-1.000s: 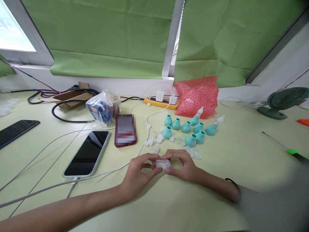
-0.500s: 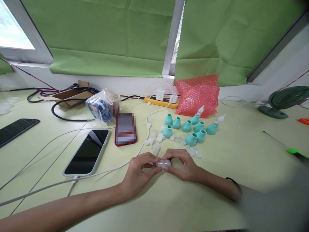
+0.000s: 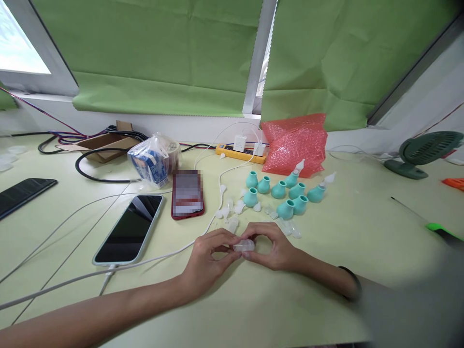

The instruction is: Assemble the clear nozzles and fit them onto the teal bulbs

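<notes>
Between the fingertips of both hands lies a small clear plastic tube [image 3: 244, 245], held sideways just above the table. My left hand [image 3: 210, 256] pinches its left end, and my right hand [image 3: 273, 249] grips the right end with thumb and fingers. Beyond the hands stand several teal rubber bulbs [image 3: 285, 209], most with open necks; two of them carry white nozzle tips [image 3: 299, 166]. Loose clear tubes [image 3: 290, 228] and small translucent white pieces [image 3: 239, 207] lie between the bulbs and my hands.
Left of my hands are a phone with a light case [image 3: 128, 229], a red-cased phone [image 3: 187, 195] and white cables. Behind are a yellow power strip [image 3: 241, 153] and a red bubble-wrap bag [image 3: 295, 147]. A green-handled screwdriver [image 3: 438, 227] and a small fan [image 3: 422, 152] stand right.
The fingers of my right hand have shifted slightly on the clear tube, showing more of it. Both hands stay in the same place, and the view has moved very little.
</notes>
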{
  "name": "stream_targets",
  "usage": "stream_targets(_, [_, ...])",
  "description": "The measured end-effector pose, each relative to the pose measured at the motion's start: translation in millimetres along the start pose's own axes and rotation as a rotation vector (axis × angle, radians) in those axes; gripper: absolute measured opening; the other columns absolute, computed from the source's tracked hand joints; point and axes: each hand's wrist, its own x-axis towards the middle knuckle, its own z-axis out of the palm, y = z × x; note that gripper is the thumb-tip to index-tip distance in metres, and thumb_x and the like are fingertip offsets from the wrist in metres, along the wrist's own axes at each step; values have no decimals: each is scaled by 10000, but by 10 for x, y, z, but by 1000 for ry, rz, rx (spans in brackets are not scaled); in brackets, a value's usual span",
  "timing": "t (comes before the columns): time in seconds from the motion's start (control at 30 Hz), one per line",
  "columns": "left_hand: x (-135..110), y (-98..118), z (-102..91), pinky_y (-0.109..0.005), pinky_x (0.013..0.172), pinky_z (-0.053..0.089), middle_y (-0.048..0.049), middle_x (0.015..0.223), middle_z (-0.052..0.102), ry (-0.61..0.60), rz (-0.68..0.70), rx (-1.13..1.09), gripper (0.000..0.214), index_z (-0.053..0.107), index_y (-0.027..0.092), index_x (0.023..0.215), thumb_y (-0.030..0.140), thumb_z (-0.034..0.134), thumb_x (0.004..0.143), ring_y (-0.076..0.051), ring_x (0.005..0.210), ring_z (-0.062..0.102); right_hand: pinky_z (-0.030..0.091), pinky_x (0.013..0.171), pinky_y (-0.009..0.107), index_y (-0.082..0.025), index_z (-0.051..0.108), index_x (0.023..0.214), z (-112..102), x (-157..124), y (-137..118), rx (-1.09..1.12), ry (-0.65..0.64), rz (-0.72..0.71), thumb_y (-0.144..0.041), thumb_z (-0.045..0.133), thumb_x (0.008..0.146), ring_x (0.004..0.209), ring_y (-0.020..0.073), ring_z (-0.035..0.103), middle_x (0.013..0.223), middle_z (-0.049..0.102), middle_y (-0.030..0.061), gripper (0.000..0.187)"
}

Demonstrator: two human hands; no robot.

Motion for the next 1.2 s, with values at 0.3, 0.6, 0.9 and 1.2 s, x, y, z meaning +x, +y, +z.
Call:
stream_targets(0.3, [-13,-11,-14,-251,640,530,-38,884,516,-21,43,-9,239,581,203,960,132,537,736,-127,784,531,449,640,274,-152,564,862,-135,92,-45,-154,-76,-118,-195,591,662,726,153,533,761,584,51,206])
stream_targets(0.6, [11,79,-52,-237,699,475,-41,946,447,-37,15,22,196,529,196,889,74,432,771,-126,867,483,510,687,321,-166,527,777,-594,431,167,217,342,250,-266,653,616,766,193,607,806,622,56,227])
stream_targets(0.9, [4,71,-54,-247,693,458,-46,922,454,-101,62,53,213,522,188,880,49,411,761,-132,861,477,478,756,376,-230,447,995,-503,519,408,194,382,330,-361,539,728,814,187,613,803,650,30,311])
stream_targets(1.2, [1,65,-69,-251,686,460,-48,907,464,-119,84,83,228,522,181,879,35,408,745,-134,849,480,517,707,322,-216,485,966,-398,507,486,-21,351,217,-314,505,747,869,183,598,955,615,45,240])
